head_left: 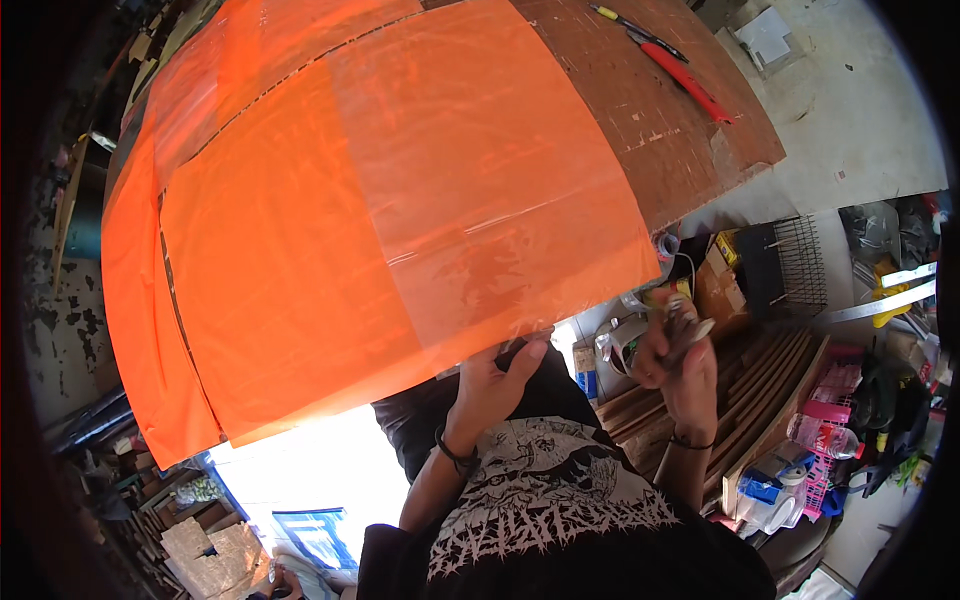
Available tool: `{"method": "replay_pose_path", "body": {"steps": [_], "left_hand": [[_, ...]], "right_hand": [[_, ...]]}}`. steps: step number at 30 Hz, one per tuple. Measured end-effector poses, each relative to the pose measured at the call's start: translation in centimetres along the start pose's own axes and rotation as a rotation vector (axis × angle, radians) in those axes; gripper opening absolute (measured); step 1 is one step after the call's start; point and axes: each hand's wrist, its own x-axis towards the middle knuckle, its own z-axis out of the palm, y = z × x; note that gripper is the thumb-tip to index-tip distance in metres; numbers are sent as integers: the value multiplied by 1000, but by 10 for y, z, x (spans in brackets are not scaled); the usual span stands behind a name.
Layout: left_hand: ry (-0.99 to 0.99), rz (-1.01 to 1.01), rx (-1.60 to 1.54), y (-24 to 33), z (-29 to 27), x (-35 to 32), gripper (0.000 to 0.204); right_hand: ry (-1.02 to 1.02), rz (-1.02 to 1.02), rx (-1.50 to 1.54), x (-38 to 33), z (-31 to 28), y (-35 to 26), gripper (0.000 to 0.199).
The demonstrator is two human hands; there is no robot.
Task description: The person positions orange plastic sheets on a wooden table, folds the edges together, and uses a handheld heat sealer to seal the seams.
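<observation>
Your one view comes from the left head camera, looking steeply down your chest at the workbench (700,130) edge. It sits close: the orange sheet (350,220) fills most of the frame, and the fisheye bends the bench edges toward the dark rim.

Seen from above, a large orange sheet (330,220) covers most of a brown tabletop (650,110). The left hand (492,378) pinches the sheet's near edge. The right hand (678,352) grips a small tool just beside it. A red knife (685,78) lies at the far corner.
</observation>
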Motion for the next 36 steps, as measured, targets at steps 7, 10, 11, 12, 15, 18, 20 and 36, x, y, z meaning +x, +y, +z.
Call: {"method": "replay_pose_path", "body": {"steps": [7, 10, 11, 12, 15, 18, 20, 36], "left_hand": [[97, 114, -62, 8, 4, 3, 18], [122, 139, -76, 13, 11, 5, 17], [133, 137, -67, 15, 15, 4, 21], [144, 135, -56, 16, 18, 4, 26], [139, 189, -14, 7, 16, 3, 25], [203, 130, 20, -1, 17, -2, 26], [250, 101, 60, 2, 19, -3, 27], [313, 225, 17, -4, 15, -2, 28]], "right_hand": [[-200, 120, 54, -13, 28, 26, 50], [-135, 46, -90, -9, 37, 28, 44], [-44, 13, -207, -11, 41, 28, 44], [-17, 88, -227, -10, 43, 24, 43], [-21, 118, -213, -6, 44, 27, 41], [-64, 149, -210, -4, 45, 28, 44], [-83, 318, -105, -5, 46, 18, 49], [-331, 373, -49, 1, 27, 31, 68]]}}
